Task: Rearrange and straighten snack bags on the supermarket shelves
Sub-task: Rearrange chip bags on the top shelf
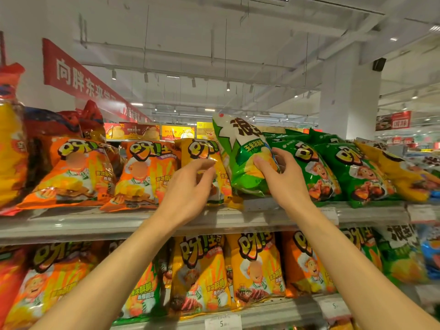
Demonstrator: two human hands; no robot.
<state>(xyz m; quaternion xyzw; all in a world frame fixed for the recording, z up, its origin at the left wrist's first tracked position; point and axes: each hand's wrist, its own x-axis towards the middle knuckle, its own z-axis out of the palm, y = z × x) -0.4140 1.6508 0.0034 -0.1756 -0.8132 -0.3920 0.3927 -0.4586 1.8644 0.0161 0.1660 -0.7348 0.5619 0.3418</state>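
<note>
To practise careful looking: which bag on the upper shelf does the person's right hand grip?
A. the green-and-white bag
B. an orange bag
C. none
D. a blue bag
A: the right hand has thumb and fingers curled round the green-and-white bag; the left hand hovers by a yellow bag.

Glossy, crinkled plastic film is seen on the green-and-white snack bag [240,158] and the orange bags [71,172]. The shelf edge [95,222] appears smooth, pale and matt. White paper price labels [222,322] are fixed below.
</note>
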